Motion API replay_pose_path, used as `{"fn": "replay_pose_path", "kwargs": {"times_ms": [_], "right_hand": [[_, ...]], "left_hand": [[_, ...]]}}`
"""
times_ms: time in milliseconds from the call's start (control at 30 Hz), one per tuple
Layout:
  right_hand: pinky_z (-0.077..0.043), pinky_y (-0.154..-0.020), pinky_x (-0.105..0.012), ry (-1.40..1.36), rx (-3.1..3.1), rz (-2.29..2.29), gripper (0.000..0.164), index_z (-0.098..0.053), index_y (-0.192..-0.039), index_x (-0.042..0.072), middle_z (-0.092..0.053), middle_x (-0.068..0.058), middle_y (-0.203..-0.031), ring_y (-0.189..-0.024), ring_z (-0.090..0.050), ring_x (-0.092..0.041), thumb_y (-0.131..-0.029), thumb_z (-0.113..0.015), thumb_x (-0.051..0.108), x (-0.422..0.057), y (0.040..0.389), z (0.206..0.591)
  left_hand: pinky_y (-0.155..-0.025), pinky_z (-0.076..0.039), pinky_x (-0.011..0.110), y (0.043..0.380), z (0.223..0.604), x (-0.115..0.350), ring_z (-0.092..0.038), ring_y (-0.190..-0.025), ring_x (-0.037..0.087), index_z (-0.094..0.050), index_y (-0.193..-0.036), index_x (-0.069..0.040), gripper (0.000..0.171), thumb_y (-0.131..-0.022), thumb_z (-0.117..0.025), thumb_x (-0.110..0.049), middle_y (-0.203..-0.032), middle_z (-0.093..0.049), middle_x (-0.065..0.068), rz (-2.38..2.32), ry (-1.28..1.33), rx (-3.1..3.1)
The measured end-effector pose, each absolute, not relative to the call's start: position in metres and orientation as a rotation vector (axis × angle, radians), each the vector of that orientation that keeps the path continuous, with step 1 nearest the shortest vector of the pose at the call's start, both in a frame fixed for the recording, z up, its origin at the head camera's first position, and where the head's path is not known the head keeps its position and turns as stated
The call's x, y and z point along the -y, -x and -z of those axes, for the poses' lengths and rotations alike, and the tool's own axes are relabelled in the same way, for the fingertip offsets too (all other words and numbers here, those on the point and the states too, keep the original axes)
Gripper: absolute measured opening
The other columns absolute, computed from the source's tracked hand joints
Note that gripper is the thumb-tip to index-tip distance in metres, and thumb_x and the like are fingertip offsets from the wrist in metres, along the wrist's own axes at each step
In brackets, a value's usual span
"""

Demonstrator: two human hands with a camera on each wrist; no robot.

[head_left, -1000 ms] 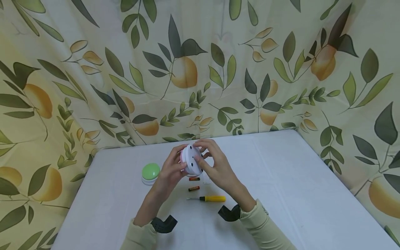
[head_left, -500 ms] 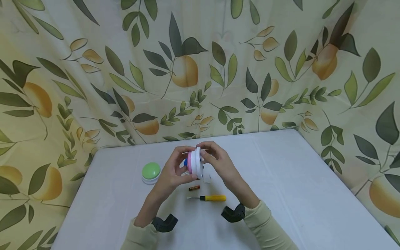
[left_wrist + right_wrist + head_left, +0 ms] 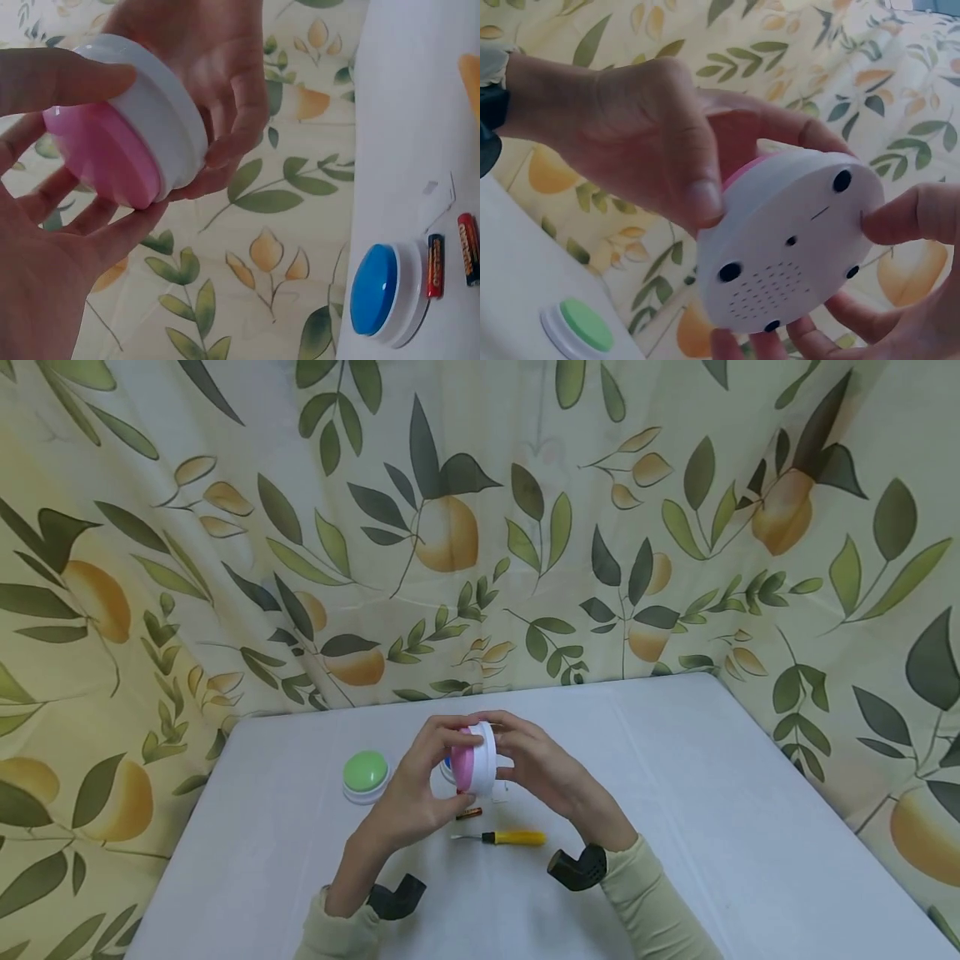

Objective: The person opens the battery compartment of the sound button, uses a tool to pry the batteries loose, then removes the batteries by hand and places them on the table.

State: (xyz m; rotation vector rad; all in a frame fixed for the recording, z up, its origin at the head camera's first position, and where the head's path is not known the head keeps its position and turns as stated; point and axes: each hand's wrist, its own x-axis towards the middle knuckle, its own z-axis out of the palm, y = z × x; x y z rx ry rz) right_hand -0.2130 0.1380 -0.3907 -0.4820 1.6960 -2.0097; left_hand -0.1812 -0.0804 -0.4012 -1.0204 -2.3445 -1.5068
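Observation:
A round push button with a pink dome (image 3: 463, 762) and a white base is held up over the table, tilted on its side. My left hand (image 3: 412, 785) grips it round the rim, with the thumb on the white base (image 3: 154, 94) and fingers under the pink dome. On the other side my right hand (image 3: 551, 772) holds it too; its thumb (image 3: 896, 221) presses the underside near the edge, while fingers reach the lower rim. That underside (image 3: 817, 247) shows dark round feet, a small central hole and a patch of speaker holes.
A green-domed button (image 3: 365, 771) stands at the left. Below the hands lie a blue-domed button (image 3: 373, 291), two batteries (image 3: 435, 266) (image 3: 469, 249), a small pale piece (image 3: 440, 196) and a yellow-handled screwdriver (image 3: 517, 837). A patterned curtain (image 3: 525, 568) hangs behind the table.
The pink button has turned in my hands: its underside faced the head camera, then it stood edge-on, and now its pink dome shows more. My right hand has shifted slightly right and down.

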Motion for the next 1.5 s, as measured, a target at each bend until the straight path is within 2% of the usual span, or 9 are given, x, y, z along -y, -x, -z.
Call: {"fn": "replay_pose_path", "kwargs": {"times_ms": [167,467,567,700,900,1000,1267,1500], "right_hand": [[-0.042,-0.116,-0.063,0.501,-1.688,1.989,0.054,-0.043,-0.152,0.008,-0.049,-0.006,-0.152,-0.137,-0.048,-0.028,-0.099,-0.045,0.018,-0.14,0.213,0.39],[-0.052,-0.109,-0.049,0.442,-1.718,1.913,0.052,-0.043,-0.15,0.0,-0.05,-0.01,-0.148,-0.127,-0.055,-0.026,-0.102,-0.048,0.016,-0.142,0.216,0.392],[-0.057,-0.104,-0.047,0.435,-1.734,1.864,0.05,-0.045,-0.147,-0.005,-0.057,-0.01,-0.138,-0.118,-0.062,-0.024,-0.103,-0.052,0.018,-0.144,0.218,0.392],[-0.061,-0.097,-0.045,0.437,-1.745,1.832,0.04,-0.053,-0.134,-0.009,-0.067,-0.005,-0.119,-0.105,-0.071,-0.022,-0.104,-0.056,0.017,-0.147,0.22,0.393],[-0.064,-0.091,-0.043,0.43,-1.793,1.83,0.02,-0.066,-0.112,-0.003,-0.075,-0.003,-0.104,-0.093,-0.075,-0.02,-0.104,-0.058,0.013,-0.15,0.221,0.394],[-0.064,-0.09,-0.042,0.42,-1.806,1.833,0.015,-0.069,-0.105,0.001,-0.076,-0.003,-0.1,-0.091,-0.076,-0.02,-0.103,-0.059,0.012,-0.15,0.22,0.394],[-0.065,-0.088,-0.042,0.411,-1.839,1.837,0.015,-0.07,-0.104,0.001,-0.076,-0.003,-0.099,-0.09,-0.076,-0.02,-0.101,-0.059,0.012,-0.148,0.22,0.393],[-0.063,-0.093,-0.046,0.43,-1.769,1.852,0.016,-0.066,-0.115,0.003,-0.072,-0.003,-0.112,-0.1,-0.075,-0.022,-0.105,-0.058,0.014,-0.145,0.22,0.397]], "left_hand": [[-0.113,-0.051,0.044,0.181,0.403,0.081,-0.044,-0.147,0.025,-0.06,-0.133,-0.02,0.068,-0.076,-0.086,0.006,-0.151,-0.046,0.001,1.318,1.094,2.376],[-0.113,-0.052,0.045,0.181,0.399,0.086,-0.045,-0.145,0.024,-0.064,-0.128,-0.018,0.065,-0.074,-0.086,0.01,-0.149,-0.049,0.003,1.168,1.104,2.431],[-0.112,-0.053,0.044,0.18,0.399,0.087,-0.044,-0.144,0.025,-0.065,-0.126,-0.017,0.062,-0.074,-0.084,0.011,-0.149,-0.049,0.004,1.111,1.102,2.447],[-0.11,-0.054,0.043,0.18,0.399,0.087,-0.044,-0.142,0.026,-0.066,-0.124,-0.018,0.061,-0.074,-0.083,0.014,-0.15,-0.049,0.006,1.033,1.099,2.467],[-0.109,-0.055,0.042,0.18,0.4,0.085,-0.045,-0.141,0.026,-0.066,-0.122,-0.019,0.063,-0.073,-0.08,0.017,-0.149,-0.049,0.006,0.992,1.093,2.473],[-0.109,-0.055,0.042,0.18,0.4,0.084,-0.044,-0.142,0.026,-0.066,-0.121,-0.019,0.063,-0.072,-0.079,0.018,-0.149,-0.049,0.006,0.987,1.092,2.479],[-0.108,-0.056,0.043,0.181,0.399,0.084,-0.043,-0.143,0.026,-0.067,-0.12,-0.018,0.061,-0.072,-0.077,0.019,-0.148,-0.051,0.005,0.974,1.093,2.473],[-0.107,-0.057,0.043,0.181,0.399,0.088,-0.046,-0.141,0.026,-0.069,-0.121,-0.019,0.061,-0.072,-0.081,0.017,-0.147,-0.053,0.006,0.969,1.078,2.462]]}}
